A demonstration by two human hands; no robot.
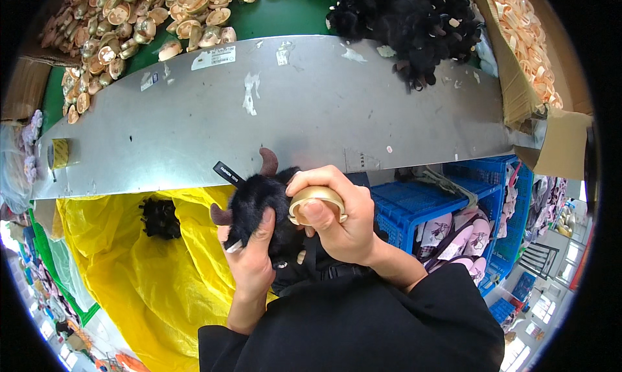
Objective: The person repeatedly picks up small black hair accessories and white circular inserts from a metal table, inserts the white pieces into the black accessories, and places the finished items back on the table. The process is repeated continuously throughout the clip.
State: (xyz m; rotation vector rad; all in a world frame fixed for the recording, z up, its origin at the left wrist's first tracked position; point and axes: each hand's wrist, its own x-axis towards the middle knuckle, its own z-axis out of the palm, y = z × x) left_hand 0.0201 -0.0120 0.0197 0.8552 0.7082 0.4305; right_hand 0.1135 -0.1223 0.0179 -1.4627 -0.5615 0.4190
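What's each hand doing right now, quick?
Left hand: closed around a black furry toy with brown horns.
Right hand: closed, pressing a gold-coloured shell piece onto the toy.

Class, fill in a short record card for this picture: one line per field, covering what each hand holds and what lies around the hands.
Left hand: grips a black furry toy with brown horns
Right hand: presses a gold dome-shaped shell against the toy, thumb inside it
Work surface: grey metal bench, scraps of tape on it
Behind the bench: heap of gold shells, pile of black furry toys
Below left: yellow bag with one black toy in it
Below right: blue crates
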